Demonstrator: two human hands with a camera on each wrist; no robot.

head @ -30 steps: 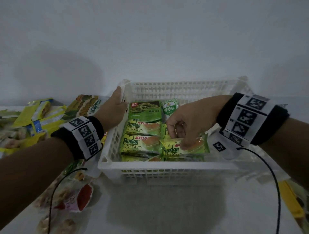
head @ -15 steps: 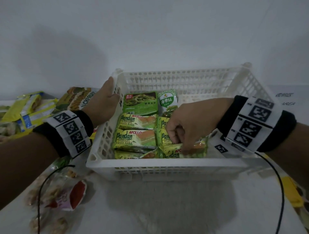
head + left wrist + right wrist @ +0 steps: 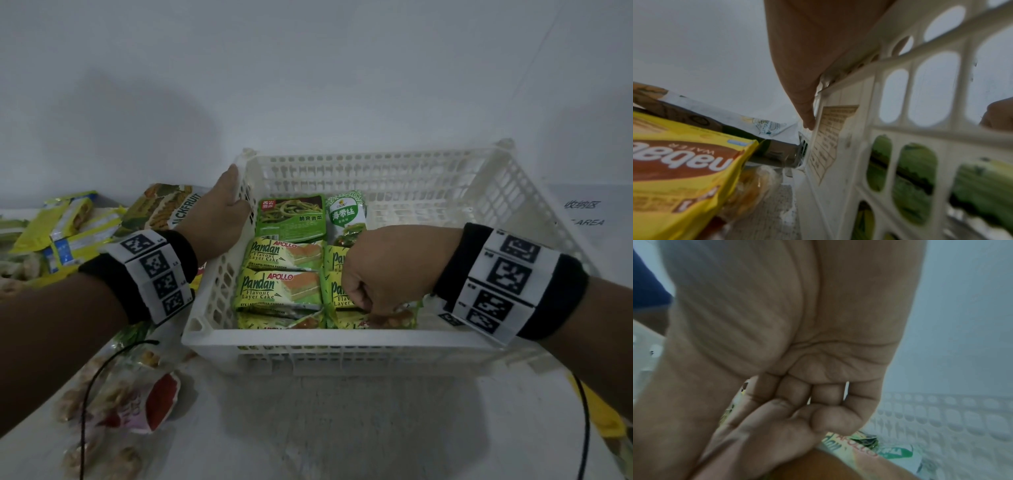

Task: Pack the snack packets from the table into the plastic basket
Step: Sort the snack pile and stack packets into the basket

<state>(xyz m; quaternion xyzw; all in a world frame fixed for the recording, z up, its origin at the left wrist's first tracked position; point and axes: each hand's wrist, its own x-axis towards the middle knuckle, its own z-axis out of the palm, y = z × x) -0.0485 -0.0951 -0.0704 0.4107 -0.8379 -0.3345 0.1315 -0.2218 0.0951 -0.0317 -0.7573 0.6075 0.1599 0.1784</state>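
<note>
Right hand [image 3: 383, 270] is down inside the plastic basket [image 3: 342, 346], fingers curled under and bearing on a Pandan cake packet [image 3: 373, 320] at the near wall, second column. From the right wrist view the fingers [image 3: 826, 394] are folded into the palm with the thumb across them, the wrapper just below; whether they pinch the wrapper or merely knuckle it down, I cannot tell. Left hand [image 3: 222, 219] steadies the basket, palm on the left wall and fingers hooked over its rim, and the left wrist view shows the thumb [image 3: 805, 112] lying against the outside of the lattice. So this reads as the seating step: tucking that packet flat into the row beside the other Pandan packets [image 3: 279, 291]. Plenty left to pack, though: the jackfruit bag [image 3: 164, 207], yellow packets [image 3: 65, 226] and a red-ended pouch [image 3: 150, 404] lie on the desk [image 3: 325, 428] to the left. Next move calls for lifting the right hand clear and reaching for another, with the empty right half of the basket waiting.
</note>
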